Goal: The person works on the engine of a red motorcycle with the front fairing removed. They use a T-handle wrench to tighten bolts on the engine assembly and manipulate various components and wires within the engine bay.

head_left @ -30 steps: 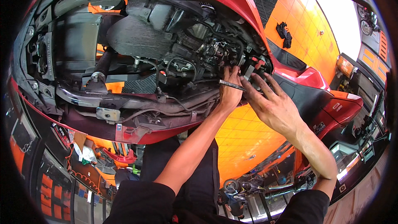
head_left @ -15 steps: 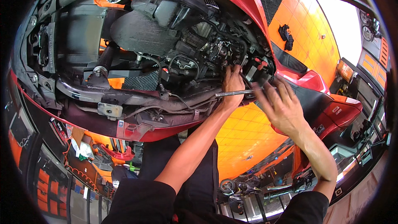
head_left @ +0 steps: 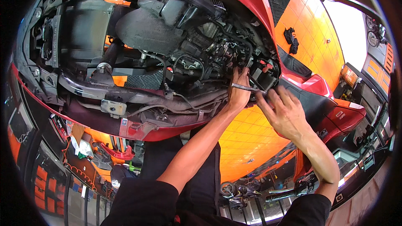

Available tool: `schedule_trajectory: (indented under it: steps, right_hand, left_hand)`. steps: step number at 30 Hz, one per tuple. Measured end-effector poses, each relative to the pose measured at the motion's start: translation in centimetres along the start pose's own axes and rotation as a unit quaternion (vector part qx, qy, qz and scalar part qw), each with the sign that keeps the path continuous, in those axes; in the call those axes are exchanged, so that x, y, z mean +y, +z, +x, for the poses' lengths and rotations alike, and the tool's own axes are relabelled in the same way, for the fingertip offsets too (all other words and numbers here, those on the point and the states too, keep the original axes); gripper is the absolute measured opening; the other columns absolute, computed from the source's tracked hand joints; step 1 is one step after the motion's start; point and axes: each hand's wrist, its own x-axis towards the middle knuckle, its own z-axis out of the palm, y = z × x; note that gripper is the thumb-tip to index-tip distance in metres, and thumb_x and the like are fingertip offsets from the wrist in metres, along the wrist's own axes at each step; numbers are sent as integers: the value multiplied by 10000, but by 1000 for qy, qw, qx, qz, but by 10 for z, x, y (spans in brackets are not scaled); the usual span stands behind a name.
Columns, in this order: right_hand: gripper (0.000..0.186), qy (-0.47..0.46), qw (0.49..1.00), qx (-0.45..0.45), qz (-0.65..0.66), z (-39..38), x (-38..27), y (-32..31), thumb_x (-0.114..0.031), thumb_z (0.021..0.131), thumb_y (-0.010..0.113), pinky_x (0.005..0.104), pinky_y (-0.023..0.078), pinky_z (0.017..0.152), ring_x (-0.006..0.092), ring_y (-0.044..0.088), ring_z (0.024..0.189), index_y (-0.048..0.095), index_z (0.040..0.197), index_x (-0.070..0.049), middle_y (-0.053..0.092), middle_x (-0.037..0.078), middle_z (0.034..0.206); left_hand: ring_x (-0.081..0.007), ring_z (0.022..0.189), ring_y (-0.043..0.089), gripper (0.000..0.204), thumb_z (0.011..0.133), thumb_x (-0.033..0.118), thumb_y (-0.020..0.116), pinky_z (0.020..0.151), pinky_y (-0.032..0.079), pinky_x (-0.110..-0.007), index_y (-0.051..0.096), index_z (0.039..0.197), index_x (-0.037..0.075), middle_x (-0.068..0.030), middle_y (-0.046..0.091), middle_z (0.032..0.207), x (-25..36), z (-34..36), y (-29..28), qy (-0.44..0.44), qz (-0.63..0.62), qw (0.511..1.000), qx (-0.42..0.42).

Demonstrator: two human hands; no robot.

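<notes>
A red motor scooter (head_left: 146, 132) has its body opened, baring a dark frame tube and the engine (head_left: 217, 52). My left hand (head_left: 238, 97) reaches into the bay beside the engine, its fingers pressed together; what they grip is hidden. Across the back of that hand lies the metal bar of a T-handle wrench (head_left: 243, 87), whose dark shaft slants down toward the left fingertips. My right hand (head_left: 287, 111) is at the bar's right end, fingers bent around it, partly blurred. Close by, a battery (head_left: 264, 79) with a red terminal cover sits in the bay.
Orange floor tiles (head_left: 310, 16) show beyond the scooter, with a black cloth item (head_left: 291, 39) lying on them. A red panel (head_left: 119, 152) and other parts are at the lower left. More motorbikes (head_left: 238, 190) stand at the bottom.
The wrench's bar has turned and now slants across my left hand. My right hand's blur has lessened, with its fingers nearer the bar. The view has shifted slightly.
</notes>
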Motion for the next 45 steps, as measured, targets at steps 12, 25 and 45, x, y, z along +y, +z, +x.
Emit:
schedule_trajectory:
  steps: [12, 25, 45]
  right_hand:
    - [434, 102, 993, -10, 61, -22, 4, 39, -49, 842, 646, 360, 597, 598, 274, 713, 748, 626, 1256, 82, 681, 188, 1009]
    - [352, 105, 991, 43, 73, -30, 8, 45, -36, 796, 670, 346, 572, 571, 227, 691, 715, 654, 1129, 77, 666, 152, 851]
    - [343, 47, 995, 77, 29, -23, -1, 32, -77, 838, 680, 350, 572, 583, 196, 697, 749, 660, 1167, 19, 674, 100, 913]
  left_hand:
    - [-526, 1127, 619, 340, 1039, 83, 496, 931, 543, -539, 573, 1362, 10, -360, 530, 1364, 5, 2, 6, -5, -11, 1000, -8]
    - [-504, 1102, 610, 302, 1017, 50, 490, 919, 519, -536, 590, 1299, 4, -305, 569, 1248, 3, -1, 8, 11, 17, 999, 36]
    - [-523, 1096, 585, 388, 1013, 76, 504, 953, 497, -537, 541, 1387, -22, -330, 559, 1199, 0, -3, 4, 7, -23, 1000, -10]
